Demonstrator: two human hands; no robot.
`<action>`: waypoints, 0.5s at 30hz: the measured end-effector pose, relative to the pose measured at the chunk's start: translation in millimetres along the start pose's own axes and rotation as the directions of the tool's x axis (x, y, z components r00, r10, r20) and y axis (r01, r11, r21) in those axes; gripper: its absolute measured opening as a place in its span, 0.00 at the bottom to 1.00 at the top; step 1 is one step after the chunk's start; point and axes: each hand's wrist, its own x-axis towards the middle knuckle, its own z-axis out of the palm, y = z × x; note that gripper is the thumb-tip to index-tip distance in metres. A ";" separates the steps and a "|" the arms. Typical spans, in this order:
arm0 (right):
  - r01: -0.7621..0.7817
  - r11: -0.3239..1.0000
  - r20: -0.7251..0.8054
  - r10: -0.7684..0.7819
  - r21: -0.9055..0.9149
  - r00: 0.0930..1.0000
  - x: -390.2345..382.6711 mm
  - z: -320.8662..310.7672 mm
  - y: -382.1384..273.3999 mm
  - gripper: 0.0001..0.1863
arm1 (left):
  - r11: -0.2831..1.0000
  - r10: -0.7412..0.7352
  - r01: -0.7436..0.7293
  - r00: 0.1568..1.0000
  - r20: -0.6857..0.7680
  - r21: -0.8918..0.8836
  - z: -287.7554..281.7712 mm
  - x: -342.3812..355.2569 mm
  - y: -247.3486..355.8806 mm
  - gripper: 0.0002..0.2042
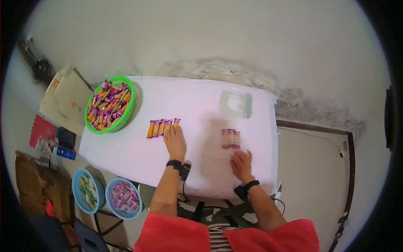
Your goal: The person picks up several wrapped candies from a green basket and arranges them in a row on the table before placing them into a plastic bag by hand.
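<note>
A short row of wrapped snack bars [156,128] in purple and orange lies on the white-covered table, left of its middle. My left hand [174,144] reaches over the row's right end, fingers stretched out and touching the near ends of the last bars. To the right lies a clear bag [230,138] with several similar bars side by side in its far part. At its near edge, my right hand [242,165] has its fingers curled in a pinch, seemingly on the thin plastic. The fingertips are small and partly hidden.
A green basket [132,105] heaped with wrapped bars stands at the table's far left. Flat clear bags [236,103] lie at the far right. Below the table's left side are two blue basins [100,191] of wrapped items. A cardboard box [63,101] stands beyond the left edge.
</note>
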 end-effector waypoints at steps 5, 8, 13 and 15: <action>-0.027 1.000 0.040 0.026 0.005 0.999 0.2 5.3 2.1 0.09 | 0.976 0.193 -0.206 0.967 0.169 0.067 2.3 3.0 -21.2 0.07; -0.014 0.998 0.016 0.013 0.059 1.000 4.7 5.2 -1.2 0.07 | 0.978 0.203 -0.191 0.962 0.181 -0.079 -7.8 -10.9 -17.3 0.05; 0.060 0.998 -0.074 -0.060 -0.004 0.995 4.6 7.0 -0.3 0.07 | 0.886 0.114 -0.029 0.981 0.155 -0.463 -34.7 -68.3 14.3 0.08; 0.027 0.999 -0.108 -0.025 0.023 0.994 4.9 5.8 -1.8 0.07 | 0.772 0.022 0.153 0.964 0.266 -0.617 -47.3 -101.1 33.4 0.10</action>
